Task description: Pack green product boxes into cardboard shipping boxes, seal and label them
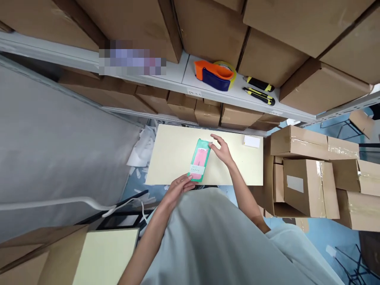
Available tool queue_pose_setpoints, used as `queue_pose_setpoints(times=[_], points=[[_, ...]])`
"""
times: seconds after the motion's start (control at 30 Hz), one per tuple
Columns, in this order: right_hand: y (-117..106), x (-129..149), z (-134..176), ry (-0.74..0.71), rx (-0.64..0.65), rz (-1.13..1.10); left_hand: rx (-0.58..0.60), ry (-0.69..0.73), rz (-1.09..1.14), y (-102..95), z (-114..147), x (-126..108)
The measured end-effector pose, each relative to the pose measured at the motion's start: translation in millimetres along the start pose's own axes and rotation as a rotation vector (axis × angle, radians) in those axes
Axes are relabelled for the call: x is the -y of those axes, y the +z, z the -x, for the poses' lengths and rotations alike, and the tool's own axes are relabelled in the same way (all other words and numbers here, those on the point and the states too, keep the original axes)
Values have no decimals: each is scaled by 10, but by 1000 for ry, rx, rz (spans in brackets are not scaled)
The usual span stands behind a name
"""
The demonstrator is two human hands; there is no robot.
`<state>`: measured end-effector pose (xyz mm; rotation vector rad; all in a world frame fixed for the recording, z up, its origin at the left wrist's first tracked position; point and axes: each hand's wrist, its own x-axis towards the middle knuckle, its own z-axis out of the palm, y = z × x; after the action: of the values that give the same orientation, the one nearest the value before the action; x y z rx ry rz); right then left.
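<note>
A slim green package [200, 160] with a pink panel and a pale label band is held at a tilt over the cream table [169, 158]. My left hand [180, 187] grips its lower end, thumb on the front and fingers behind. At the upper right corner of the package is my right hand [220, 150], fingers apart, with the thumb touching or very close to the edge. What the package contains cannot be made out. A small white box or pad [251, 141] lies at the table's far right corner.
Above the table, a shelf [190, 79] bears an orange and blue tape dispenser [215, 75], two utility knives [259, 90] and cardboard boxes [213, 31]. More cartons [308, 188] are stacked to the right. A grey wall [59, 138] stands left, with crumpled white paper [142, 146] beside it.
</note>
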<state>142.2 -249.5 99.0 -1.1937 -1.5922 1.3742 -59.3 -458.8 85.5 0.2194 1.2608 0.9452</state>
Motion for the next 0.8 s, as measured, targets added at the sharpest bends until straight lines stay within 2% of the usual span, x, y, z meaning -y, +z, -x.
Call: queue_pose_setpoints(times=[0.07,0.13,0.2,0.27,0.37,0.53,0.7,0.8], points=[[-83,-44,49,86,-86,-90,35,5,-16,17,-21,-24],[-143,-83,124,208,-103,-211,81,13,-20,20,-60,-78],[-141,-109,215,310,-52,-331,139,16,-11,0,-107,-144],[-65,-106,298,348,17,-433,204,18,-9,-44,-151,-209],[137,-29,378,286,41,-508,301,22,-23,-158,-191,-288],[447,184,393,181,10,-443,409,-12,-16,-452,-202,-394],[670,336,363,177,90,-412,458,-78,-34,-806,-207,-503],[816,410,346,193,94,-372,478,-103,-48,-984,-185,-545]])
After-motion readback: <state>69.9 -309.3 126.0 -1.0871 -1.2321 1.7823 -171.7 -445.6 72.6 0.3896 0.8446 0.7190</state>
